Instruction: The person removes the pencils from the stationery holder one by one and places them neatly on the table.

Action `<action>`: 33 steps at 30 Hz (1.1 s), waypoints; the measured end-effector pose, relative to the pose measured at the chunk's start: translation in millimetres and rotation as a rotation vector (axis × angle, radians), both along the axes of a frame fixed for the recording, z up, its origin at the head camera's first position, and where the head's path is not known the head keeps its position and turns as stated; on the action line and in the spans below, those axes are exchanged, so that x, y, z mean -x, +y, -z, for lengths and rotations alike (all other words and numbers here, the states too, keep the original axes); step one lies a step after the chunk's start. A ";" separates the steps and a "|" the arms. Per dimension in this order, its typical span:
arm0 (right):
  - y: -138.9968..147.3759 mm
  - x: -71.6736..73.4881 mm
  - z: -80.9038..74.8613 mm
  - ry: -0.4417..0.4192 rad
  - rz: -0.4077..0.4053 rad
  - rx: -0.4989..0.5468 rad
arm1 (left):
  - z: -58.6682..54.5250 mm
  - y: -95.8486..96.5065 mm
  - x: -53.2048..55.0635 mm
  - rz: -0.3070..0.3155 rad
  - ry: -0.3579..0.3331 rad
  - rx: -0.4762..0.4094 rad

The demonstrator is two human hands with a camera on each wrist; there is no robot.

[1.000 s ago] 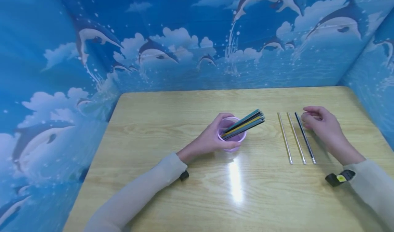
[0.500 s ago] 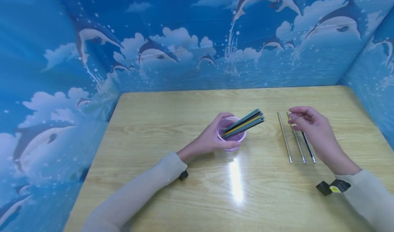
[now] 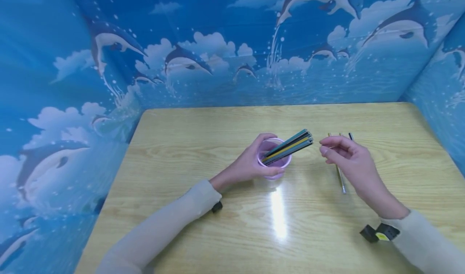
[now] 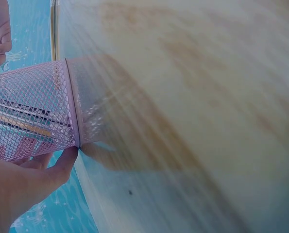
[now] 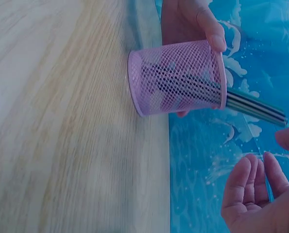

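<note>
A pink mesh pencil cup (image 5: 146,94) stands on the table, held by my left hand (image 3: 248,161), whose fingers and thumb wrap round its sides. A bundle of green, black and yellow pencils (image 3: 288,147) leans out of the cup to the right. My right hand (image 3: 354,163) hovers just right of the pencil ends, fingers loosely bent and apart from the thumb, with nothing seen between them. Beneath it lies a gold-coloured pencil (image 3: 342,181), partly covered. The tip of a dark pencil (image 3: 350,136) shows beyond the hand, and another pencil beside it is mostly hidden.
The wood-grain table (image 3: 174,153) reaches back to a blue dolphin-print curtain (image 3: 225,64), which also hangs at both sides. A light reflection shines on the tabletop in front of the cup.
My right hand has moved left from beside the dark pencil, over the pencils lying on the table, toward the cup. The left hand and the cup have stayed in place.
</note>
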State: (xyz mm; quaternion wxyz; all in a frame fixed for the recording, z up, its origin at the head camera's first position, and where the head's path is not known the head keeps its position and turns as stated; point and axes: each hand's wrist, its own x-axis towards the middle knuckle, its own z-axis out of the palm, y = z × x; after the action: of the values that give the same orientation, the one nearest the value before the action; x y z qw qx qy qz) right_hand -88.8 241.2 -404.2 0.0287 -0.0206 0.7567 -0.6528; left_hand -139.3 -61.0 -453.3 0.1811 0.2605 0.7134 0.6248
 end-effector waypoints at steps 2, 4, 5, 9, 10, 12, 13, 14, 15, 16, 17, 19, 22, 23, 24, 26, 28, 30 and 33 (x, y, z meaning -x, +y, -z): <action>-4.9 -0.6 -0.3 0.010 -0.012 -0.055 | 0.3 0.3 -0.3 -0.005 -0.002 0.004; -9.8 -1.0 0.1 0.016 -0.019 -0.082 | 0.8 0.6 -0.4 -0.008 -0.003 0.007; -12.3 -1.2 0.7 0.016 -0.021 -0.087 | 0.9 0.5 -0.4 -0.008 -0.003 0.005; -21.8 -2.8 3.7 0.012 -0.012 -0.085 | 1.7 0.9 0.2 0.001 0.000 -0.007; -24.0 -3.2 4.1 0.014 -0.008 -0.085 | 1.7 1.0 0.4 0.005 0.003 -0.008; -27.9 -4.0 4.0 0.017 0.005 -0.070 | 1.9 1.1 0.9 0.014 0.010 -0.010; -29.7 -4.0 3.6 0.021 0.013 -0.064 | 2.2 1.2 1.1 0.017 0.013 -0.011; -31.6 -4.0 2.9 0.023 0.021 -0.055 | 2.2 1.1 1.2 0.019 0.015 -0.011; -33.3 -3.9 2.3 0.030 0.027 -0.052 | 2.4 1.0 1.3 0.019 0.015 -0.011; -34.9 -3.6 1.6 0.034 0.033 -0.046 | 2.5 0.9 1.4 0.021 0.014 -0.016; -36.4 -3.3 1.0 0.036 0.040 -0.043 | 2.7 0.8 1.5 0.022 0.013 -0.020; -38.6 -2.9 0.0 0.042 0.052 -0.046 | 3.0 0.8 1.6 0.021 0.010 -0.026; -40.5 -3.3 -0.5 0.053 0.064 -0.054 | 2.8 1.0 1.7 0.024 0.006 -0.034; -40.9 -3.7 -0.7 0.056 0.071 -0.047 | 2.8 1.2 1.8 0.024 0.008 -0.031; -41.2 -4.3 -0.9 0.060 0.078 -0.032 | 2.7 1.3 1.7 0.024 0.009 -0.028; -41.9 -5.9 -1.6 0.071 0.095 0.008 | 2.6 1.2 1.7 0.022 0.013 -0.023; -42.3 -8.2 -3.5 0.089 0.113 0.065 | 2.6 1.2 1.7 0.020 0.016 -0.021; -42.6 -10.7 -6.2 0.112 0.134 0.116 | 2.7 0.9 1.5 0.017 0.013 -0.022; -42.3 -14.3 -10.1 0.153 0.153 0.166 | 3.3 0.0 1.3 0.017 0.003 -0.023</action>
State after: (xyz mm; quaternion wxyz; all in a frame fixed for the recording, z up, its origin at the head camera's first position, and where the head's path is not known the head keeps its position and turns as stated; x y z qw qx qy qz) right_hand -74.5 199.0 -394.1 -0.0808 -0.0147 0.6995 -0.7099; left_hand -140.6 -61.0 -456.7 0.1822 0.2694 0.7043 0.6310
